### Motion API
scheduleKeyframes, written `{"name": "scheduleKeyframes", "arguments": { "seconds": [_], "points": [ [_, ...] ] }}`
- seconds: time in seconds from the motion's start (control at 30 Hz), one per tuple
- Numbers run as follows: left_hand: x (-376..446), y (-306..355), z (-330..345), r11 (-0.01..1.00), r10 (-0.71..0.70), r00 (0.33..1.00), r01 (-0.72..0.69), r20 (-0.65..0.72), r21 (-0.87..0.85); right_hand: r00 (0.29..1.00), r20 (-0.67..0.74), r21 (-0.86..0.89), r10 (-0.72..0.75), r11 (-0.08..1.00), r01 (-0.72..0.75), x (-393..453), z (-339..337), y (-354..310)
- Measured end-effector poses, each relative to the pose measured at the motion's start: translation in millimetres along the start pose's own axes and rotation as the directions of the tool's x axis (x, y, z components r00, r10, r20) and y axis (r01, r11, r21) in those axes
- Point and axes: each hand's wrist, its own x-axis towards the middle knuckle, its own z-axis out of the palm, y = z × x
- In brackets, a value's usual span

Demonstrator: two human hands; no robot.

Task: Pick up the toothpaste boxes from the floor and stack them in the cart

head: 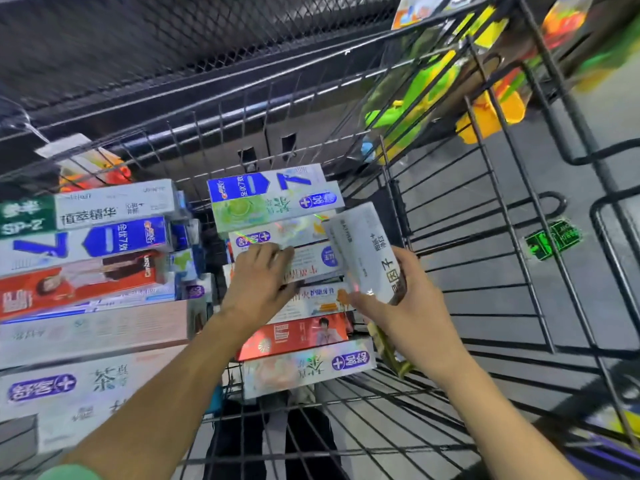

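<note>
I hold one white box (363,251) in the right hand (398,306), fingers curled round its lower end; it stands tilted, against the right edge of the middle stack (294,271). The left hand (259,278) lies flat on that stack, fingers straight, pressing a box top. The cart (485,209) already carries two stacks: the middle one and a left stack (90,271). I judge the task well advanced. The floor shows only through the wires; I cannot tell whether boxes remain there.
</note>
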Motion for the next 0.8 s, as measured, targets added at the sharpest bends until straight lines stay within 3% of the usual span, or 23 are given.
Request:
{"name": "scheduleKeyframes", "arguments": {
  "seconds": [0.13, 0.27, 0.43, 0.53, 0.67, 0.73, 0.8],
  "points": [
    [-9.6, -2.9, 7.2, 0.995, -0.085, 0.994, 0.088, -0.070, 0.049, 0.997, 0.043, -0.035, -0.061, 0.997, 0.063, -1.7, 1.9, -4.2],
    [-16.2, -3.5, 3.0, 0.996, -0.079, 0.994, 0.082, -0.074, 0.046, 0.996, 0.057, -0.064, -0.062, 0.996, 0.065, -0.2, 5.6, 1.4],
    [-31.9, -24.2, -11.3, 0.993, -0.076, 0.997, 0.077, -0.022, 0.094, 0.989, 0.137, -0.273, -0.054, 0.958, 0.090, 6.5, 9.9, 13.0],
    [-43.9, -35.8, -19.2, 0.991, -0.095, 0.995, 0.098, -0.034, 0.090, 0.934, 0.336, -0.501, -0.120, 0.817, 0.285, 14.4, 11.4, 11.9],
    [-55.7, -44.0, -27.0, 0.989, -0.120, 0.992, 0.124, -0.046, 0.075, 0.774, 0.629, -0.662, -0.077, 0.469, 0.585, 28.6, 35.1, 13.6],
    [-62.8, -43.6, -27.5, 0.984, -0.141, 0.989, 0.145, -0.039, 0.104, 0.718, 0.696, -0.665, -0.023, 0.356, 0.656, 34.0, 53.1, 19.8],
    [-69.9, -43.4, -26.3, 0.981, -0.144, 0.988, 0.149, -0.048, 0.123, 0.712, 0.702, -0.668, -0.020, 0.329, 0.668, 39.4, 68.8, 27.6]
  ]
}}
